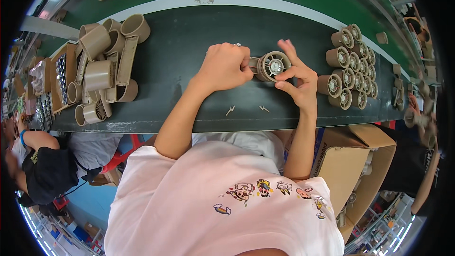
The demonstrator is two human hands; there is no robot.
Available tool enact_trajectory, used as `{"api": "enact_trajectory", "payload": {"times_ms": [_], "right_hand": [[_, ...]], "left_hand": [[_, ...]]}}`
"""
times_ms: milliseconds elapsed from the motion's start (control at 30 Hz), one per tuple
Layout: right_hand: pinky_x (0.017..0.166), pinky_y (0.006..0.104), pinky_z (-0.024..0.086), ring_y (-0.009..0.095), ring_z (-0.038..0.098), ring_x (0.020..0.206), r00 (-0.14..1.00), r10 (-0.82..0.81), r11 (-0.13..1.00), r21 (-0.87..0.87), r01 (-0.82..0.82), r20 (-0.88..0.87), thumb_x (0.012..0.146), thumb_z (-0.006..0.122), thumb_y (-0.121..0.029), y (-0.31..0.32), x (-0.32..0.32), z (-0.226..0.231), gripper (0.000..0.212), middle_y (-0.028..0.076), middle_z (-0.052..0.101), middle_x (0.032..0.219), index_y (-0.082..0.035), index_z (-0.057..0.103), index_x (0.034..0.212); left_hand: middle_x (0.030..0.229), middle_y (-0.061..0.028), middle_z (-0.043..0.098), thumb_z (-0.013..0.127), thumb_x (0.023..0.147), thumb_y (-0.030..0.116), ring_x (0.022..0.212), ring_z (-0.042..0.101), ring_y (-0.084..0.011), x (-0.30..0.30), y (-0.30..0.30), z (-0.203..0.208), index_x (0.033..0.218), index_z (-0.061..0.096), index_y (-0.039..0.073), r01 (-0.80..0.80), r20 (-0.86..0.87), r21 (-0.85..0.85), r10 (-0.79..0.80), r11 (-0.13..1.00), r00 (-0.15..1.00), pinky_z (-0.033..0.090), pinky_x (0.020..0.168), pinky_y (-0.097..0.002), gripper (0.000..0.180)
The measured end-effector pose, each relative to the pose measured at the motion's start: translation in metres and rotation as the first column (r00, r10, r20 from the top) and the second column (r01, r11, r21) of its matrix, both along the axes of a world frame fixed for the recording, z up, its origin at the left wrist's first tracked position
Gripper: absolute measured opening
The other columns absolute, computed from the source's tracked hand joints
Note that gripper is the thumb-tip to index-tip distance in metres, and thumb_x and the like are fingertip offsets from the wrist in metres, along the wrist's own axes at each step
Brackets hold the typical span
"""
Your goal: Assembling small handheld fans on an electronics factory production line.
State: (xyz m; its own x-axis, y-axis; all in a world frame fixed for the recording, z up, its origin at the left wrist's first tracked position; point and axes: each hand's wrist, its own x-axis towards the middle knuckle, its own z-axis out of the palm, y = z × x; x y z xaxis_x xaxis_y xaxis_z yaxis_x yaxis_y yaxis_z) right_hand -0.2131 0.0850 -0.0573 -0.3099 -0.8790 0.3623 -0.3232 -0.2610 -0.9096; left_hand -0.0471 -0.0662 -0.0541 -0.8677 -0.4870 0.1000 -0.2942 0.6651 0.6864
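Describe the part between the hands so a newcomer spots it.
On the dark work surface, find the left hand and right hand. Between them is a beige round housing with a spoked, shiny-centred face. Unlike the similar cylinders clustered at right, it is apart, with the right hand at its rim.

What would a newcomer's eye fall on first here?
Probably the tan plastic cylinder with a spoked round end, above the middle of the dark flat bench, between the person's clenched left hand and spread right hand. Next, perhaps, the tight cluster of similar tan cylinders at right, then the jumbled heap of tan plastic tubes and handles at left.
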Motion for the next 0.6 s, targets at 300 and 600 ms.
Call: {"api": "enact_trajectory", "payload": {"times_ms": [300,600], "right_hand": [[0.109,0.0443,0.034,0.035,0.052,0.125,0.992,0.123,0.987,0.107,-0.121,-0.012,0.059,0.079,-0.001,-0.002,-0.009,0.005,0.019,0.021,0.061,0.125,-0.002,0.072,0.076],[0.105,0.0425,0.038,0.035,0.054,0.122,0.992,0.104,0.992,0.07,-0.108,0.066,0.062,0.082,-0.007,0.0,-0.011,-0.003,0.019,0.03,0.055,0.128,-0.001,0.071,0.076]], "left_hand": [[0.062,-0.0104,0.061,0.061,0.065,0.011,0.061,0.062,-0.0304,0.002,0.003,0.001,0.066,0.058,0.005,0.022,-0.036,-0.046,-0.023,0.999,0.999,0.049,0.059,-0.0419,0.006],[0.065,-0.0067,0.06,0.064,0.07,0.01,0.063,0.06,-0.0291,0.0,0.006,-0.006,0.068,0.056,0.006,0.071,-0.17,-0.117,-0.09,0.991,0.981,0.046,0.055,-0.0413,0.009]]}}
